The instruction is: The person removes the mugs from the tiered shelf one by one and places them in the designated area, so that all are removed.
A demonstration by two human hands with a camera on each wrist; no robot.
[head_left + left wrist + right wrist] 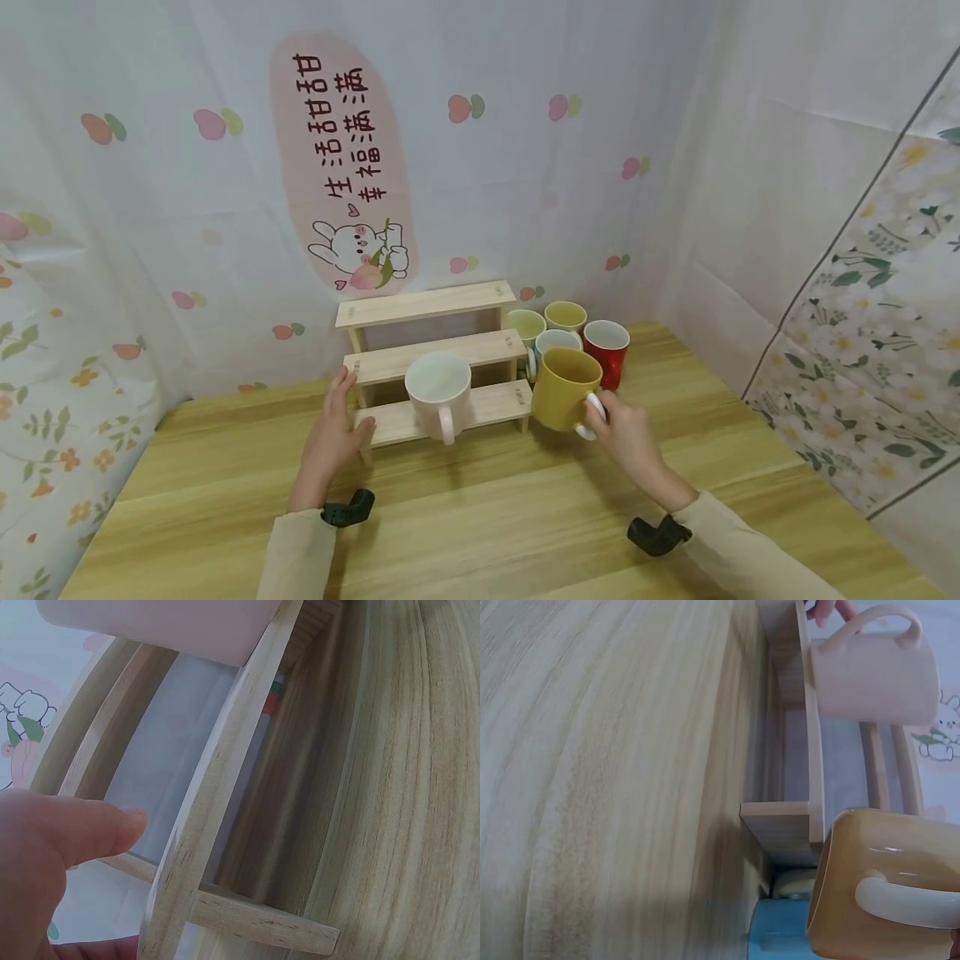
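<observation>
My right hand (627,435) grips the white handle of a yellow mug (558,396) beside the right end of a three-step wooden rack (442,415). The mug is slightly tilted, its mouth facing up; in the right wrist view the yellow mug (889,855) overlaps the rack's end. On the lowest step stands a pale pink mug (437,396), handle toward me. My left hand (330,442) lies at the rack's left end, fingers extended along its side. Its thumb (97,825) reaches over the lower step in the left wrist view.
Behind the yellow mug stand a red mug (611,358), a light blue mug (557,340), a yellow-green mug (566,314) and a pale green mug (525,322), close to the rack's right side. A patterned curtain (525,183) rises behind the wooden table (480,525).
</observation>
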